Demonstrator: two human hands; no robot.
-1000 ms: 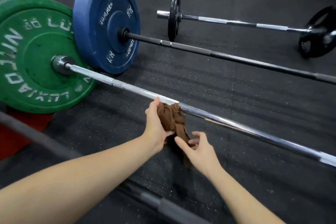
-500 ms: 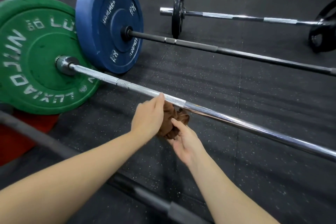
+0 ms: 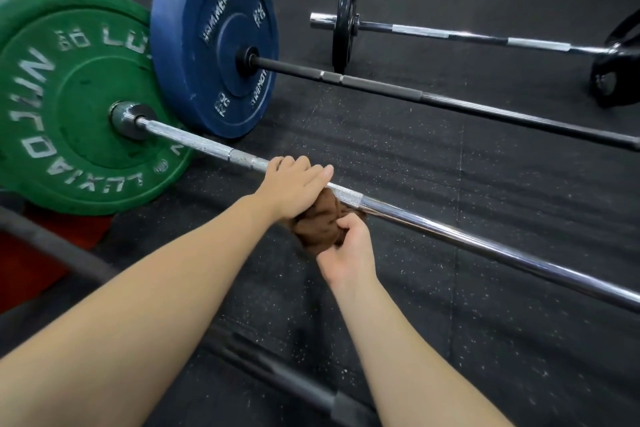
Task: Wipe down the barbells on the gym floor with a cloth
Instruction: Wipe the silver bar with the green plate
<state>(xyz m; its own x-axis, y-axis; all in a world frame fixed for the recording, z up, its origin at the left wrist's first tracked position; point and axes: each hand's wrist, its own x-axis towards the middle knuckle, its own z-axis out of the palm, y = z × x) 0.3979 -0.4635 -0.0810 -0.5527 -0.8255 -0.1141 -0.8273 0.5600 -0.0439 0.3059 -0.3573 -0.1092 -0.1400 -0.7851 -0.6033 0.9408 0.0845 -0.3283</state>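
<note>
I judge the wipe-down to be in its early stages. The cloth (image 3: 322, 225), a brown bunched rag, sits on the chrome barbell (image 3: 485, 247) just left of the frame's centre, on the near side of the shaft where the knurled band meets the smooth steel.

My left hand (image 3: 294, 187) lies over the top of the bar with its fingers curled across the far side, clamping the upper part of the rag against the steel. My right hand (image 3: 346, 253) is directly below it at 5 o'clock, its fingers closed into the rag's loose tail. Both hands are therefore holding the cloth, and neither is free.

Toward 10 o'clock the shaft runs bare up to the collar at the green plate (image 3: 69, 107). Toward 4 o'clock a long smooth stretch leads off the edge of the view. I cannot tell from its sheen which part has been rubbed.

Three other bars look untouched:
- The black bar (image 3: 485, 109) on the blue plate (image 3: 214, 42), at 1 o'clock.
- The far barbell (image 3: 450, 34) with small black plates, near 2 o'clock.
- A dark bar (image 3: 277, 371) lying across the floor (image 3: 415, 166) at 6 o'clock, beneath my forearms.

My estimate is that most of the job remains: the rest of this shaft, then those three.
</note>
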